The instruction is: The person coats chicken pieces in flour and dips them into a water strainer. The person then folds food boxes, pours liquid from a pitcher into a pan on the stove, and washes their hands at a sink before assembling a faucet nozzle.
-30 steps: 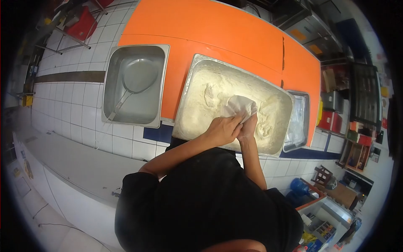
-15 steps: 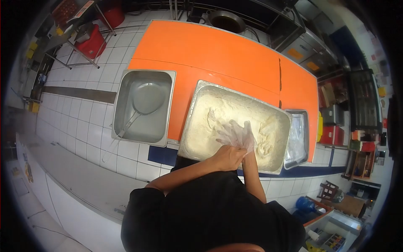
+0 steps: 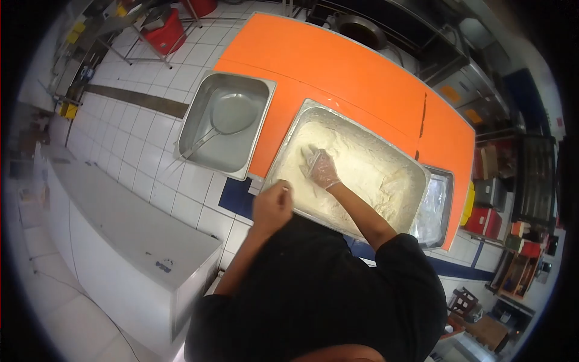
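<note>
A deep metal pan (image 3: 362,134) of pale flour (image 3: 353,163) stands in front of me on the orange table. My right hand (image 3: 324,171), in a clear plastic glove, reaches into the flour at the left half of the pan. Its fingers are curled round a flour-coated piece (image 3: 309,154), whose kind I cannot make out. Bare and closed, my left hand (image 3: 272,207) hovers by the pan's near left corner with nothing visible in it. More flour-covered lumps (image 3: 392,186) lie at the right end of the pan.
Left of the flour, a steel pan (image 3: 260,123) holds a round strainer (image 3: 234,113) with a long handle. A smaller metal tray (image 3: 445,205) with clear plastic in it sits at the right. The orange table (image 3: 313,57) extends behind. A white counter (image 3: 126,220) stands to my left.
My left hand has let go of the glove's cuff and moved left, away from the right hand. The right hand has gone from spread fingers to curled ones, down in the flour. The view has shifted.
</note>
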Tool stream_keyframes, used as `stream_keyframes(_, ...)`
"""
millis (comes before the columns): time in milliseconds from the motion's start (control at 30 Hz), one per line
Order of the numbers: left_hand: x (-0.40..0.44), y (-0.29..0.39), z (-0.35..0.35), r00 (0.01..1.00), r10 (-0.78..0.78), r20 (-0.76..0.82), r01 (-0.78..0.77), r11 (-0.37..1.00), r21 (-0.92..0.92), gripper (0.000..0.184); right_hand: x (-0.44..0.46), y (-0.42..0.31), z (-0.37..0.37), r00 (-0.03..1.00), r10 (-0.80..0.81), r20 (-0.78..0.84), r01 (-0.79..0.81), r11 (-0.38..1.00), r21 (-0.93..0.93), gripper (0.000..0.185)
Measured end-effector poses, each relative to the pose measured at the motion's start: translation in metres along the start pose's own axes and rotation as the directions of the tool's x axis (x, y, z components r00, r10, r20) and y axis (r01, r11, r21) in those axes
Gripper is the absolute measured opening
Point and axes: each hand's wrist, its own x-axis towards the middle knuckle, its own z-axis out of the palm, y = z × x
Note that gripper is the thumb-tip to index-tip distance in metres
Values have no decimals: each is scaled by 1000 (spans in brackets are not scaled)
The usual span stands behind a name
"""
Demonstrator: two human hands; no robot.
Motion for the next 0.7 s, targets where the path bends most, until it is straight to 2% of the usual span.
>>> stream_keyframes(67,-12,-34,-21,985,-59,-162,63,998,17,4,9,-12,-11,977,46,210,-106,952,286,68)
stream_keyframes(133,-16,-39,-53,949,-218,-227,214,976,-43,5,11,-12,2,987,29,157,-98,887,451,61)
stream_keyframes(200,-17,-41,-76,896,-308,-319,290,951,-105,8,9,2,40,984,19,-178,73,865,497,55)
stream_keyframes(233,-16,-45,-84,887,-281,-365,266,960,-92,8,15,-8,22,978,176,-115,-73,797,600,35)
stream_keyframes(333,-8,-62,-106,867,-209,-453,207,977,-55,8,28,4,1,928,360,-92,-236,763,602,31)
stream_keyframes(400,-1,-71,-124,870,-177,-460,186,982,-27,8,29,15,-8,920,381,-86,-271,781,563,37)
stream_keyframes(467,9,-81,-144,877,-146,-459,214,972,99,10,30,16,-14,867,495,-66,-382,742,551,44)
stream_keyframes(533,22,-93,-165,880,-68,-470,201,950,237,10,26,3,-30,731,682,-12,-559,609,562,52)
stream_keyframes(567,26,-94,-180,903,-153,-402,290,907,306,16,21,25,1,728,682,-69,-509,606,611,53)
stream_keyframes(667,41,-133,-209,938,148,-312,99,750,655,23,20,-13,-52,636,772,-22,-686,578,442,44)
stream_keyframes(700,47,-133,-218,962,28,-271,171,713,680,31,17,-14,-52,652,757,-39,-663,595,454,41)
